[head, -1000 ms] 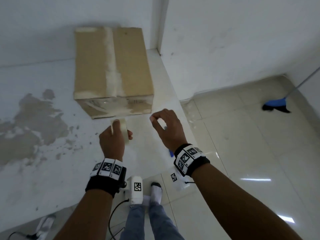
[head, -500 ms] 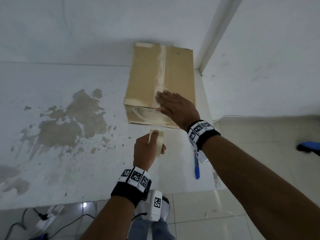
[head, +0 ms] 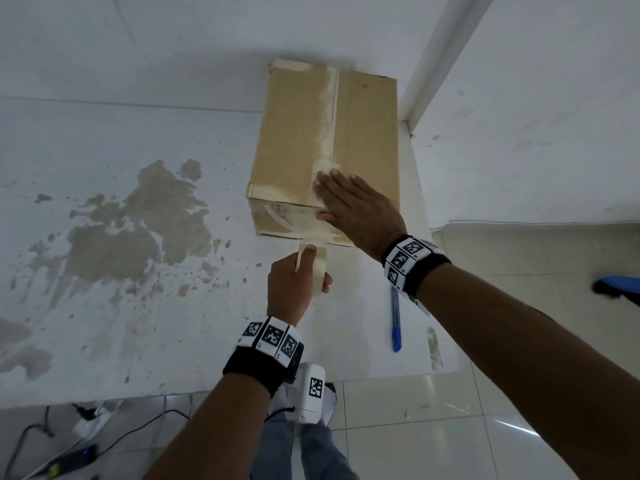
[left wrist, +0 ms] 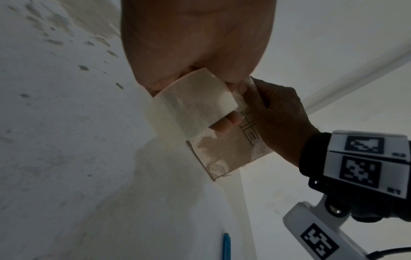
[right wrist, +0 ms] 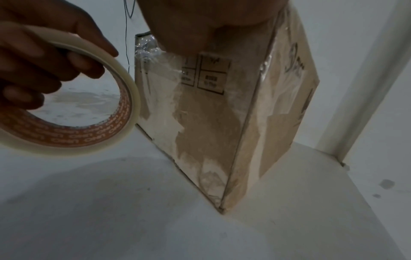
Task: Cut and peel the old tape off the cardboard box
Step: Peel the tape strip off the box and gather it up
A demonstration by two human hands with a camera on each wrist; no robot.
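Left hand on tape roll, right hand flat on cardboard box.
Left hand (head: 294, 282) curls around a tape roll (head: 313, 268) at 6 o'clock of the cardboard box (head: 329, 150) on the stained white table (head: 138, 306); right hand (head: 356, 211), fingers straight, presses the box's near top edge; blue utility knife (head: 396, 320) at 4 o'clock.

1. The head view is evenly and softly lit, a little cool and grey; straight lines bow toward its edges.
2. Glare streaks show on the glossy floor tiles (head: 512, 427) at lower right.
3. Both wrist views are dim and grainy, with soft detail.
4. In the left wrist view the left hand (left wrist: 195, 44) is close and blurred.
5. A broad soft shadow lies on the table (right wrist: 111, 202) in the right wrist view.
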